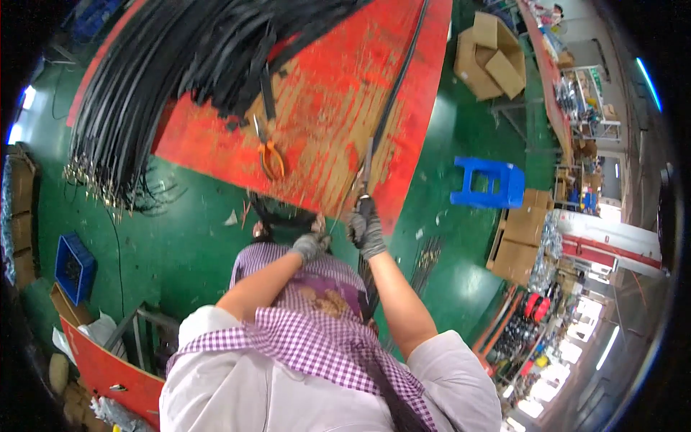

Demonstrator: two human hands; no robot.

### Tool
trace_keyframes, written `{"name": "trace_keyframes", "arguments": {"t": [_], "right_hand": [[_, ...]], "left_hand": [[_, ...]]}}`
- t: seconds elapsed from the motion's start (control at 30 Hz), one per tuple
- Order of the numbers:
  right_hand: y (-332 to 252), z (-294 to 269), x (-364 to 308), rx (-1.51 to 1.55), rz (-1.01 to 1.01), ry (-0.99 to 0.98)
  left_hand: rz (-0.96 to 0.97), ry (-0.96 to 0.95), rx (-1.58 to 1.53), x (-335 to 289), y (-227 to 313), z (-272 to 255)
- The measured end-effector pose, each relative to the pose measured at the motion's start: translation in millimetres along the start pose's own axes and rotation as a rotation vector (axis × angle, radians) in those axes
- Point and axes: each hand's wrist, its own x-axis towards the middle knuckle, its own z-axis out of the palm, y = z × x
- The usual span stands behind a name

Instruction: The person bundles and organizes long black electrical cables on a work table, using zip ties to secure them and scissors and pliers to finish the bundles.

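Note:
My right hand (366, 229), in a grey glove, is closed around the black handle of a tool (367, 173) with a long narrow grey metal part. The tool lies along the right side of the red worktable (317, 155), in line with a long black cable (400, 83) running to the far edge. My left hand (312, 246), also gloved, is closed just off the table's near edge above my lap. A thin strand passes between the hands; whatever the left fingers grip is too small to tell. Orange-handled pliers (269, 153) rest left of the hands.
A thick bundle of black cables (137, 93) hangs over the table's left edge, metal ends downward. A blue stool (489, 183) and a cardboard box (491, 59) stand to the right. A blue crate (74, 268) is on the green floor at left.

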Motion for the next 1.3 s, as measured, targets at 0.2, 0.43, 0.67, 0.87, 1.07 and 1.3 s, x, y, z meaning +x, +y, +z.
{"name": "trace_keyframes", "arguments": {"t": [0.2, 0.43, 0.67, 0.87, 1.07, 1.3], "right_hand": [[-11.2, 12.2, -66.9, 0.083, 0.240, 0.112], [13.1, 33.9, -57.0, 0.121, 0.226, 0.151], [17.1, 33.7, -40.7, 0.013, 0.251, 0.188], [20.4, 33.9, -32.1, -0.061, 0.268, 0.082], [41.3, 28.3, -21.8, 0.035, 0.081, 0.048], [31.7, 42.5, -28.8, 0.103, 0.102, 0.112]], "left_hand": [[-0.180, -0.154, -0.141, -45.2, -7.3, -15.8], [-0.272, -0.158, -0.408, -91.7, 29.7, -36.8], [-0.233, 0.126, -0.754, -111.5, 42.4, -9.8], [-0.306, 0.290, -0.843, -115.4, 67.3, -5.7], [-0.490, 0.147, -1.209, -122.1, 101.0, -9.4], [-0.614, 0.270, -1.153, -115.3, 100.3, -0.8]]}}
